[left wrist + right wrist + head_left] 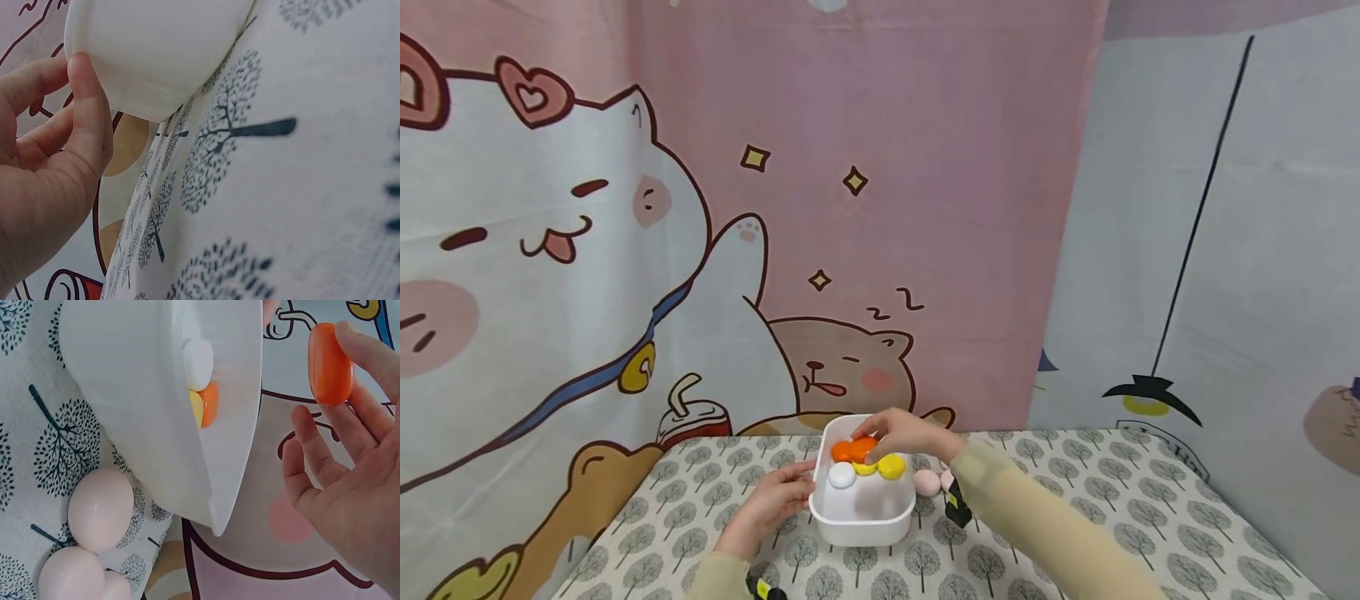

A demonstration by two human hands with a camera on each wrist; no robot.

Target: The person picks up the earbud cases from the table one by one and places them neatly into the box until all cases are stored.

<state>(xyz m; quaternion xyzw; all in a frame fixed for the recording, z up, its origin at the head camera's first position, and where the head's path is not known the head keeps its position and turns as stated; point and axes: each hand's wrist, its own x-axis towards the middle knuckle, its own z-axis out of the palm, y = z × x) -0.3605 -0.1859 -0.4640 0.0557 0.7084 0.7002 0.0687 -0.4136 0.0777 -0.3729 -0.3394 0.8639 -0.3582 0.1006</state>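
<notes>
Right now an orange disc (pixel 330 364) sits pinched at the fingertips of the right hand (pixel 904 435), just above the far end of the white tub (pixel 859 527) on the tree-print worktop (pixel 1075 500). Inside lie a white disc (pixel 842 475), a yellow one (pixel 891 467) and apparently another orange. The left hand (pixel 775 500) rests relaxed fingers against the tub's left wall. Pale pink eggs (pixel 100 509) lie just beside the tub

The white tub (pixel 862 510) looks like smooth matt plastic; the orange piece (pixel 330 363) is glossy plastic; the tabletop (pixel 1120 508) wears tree-printed cloth.
</notes>
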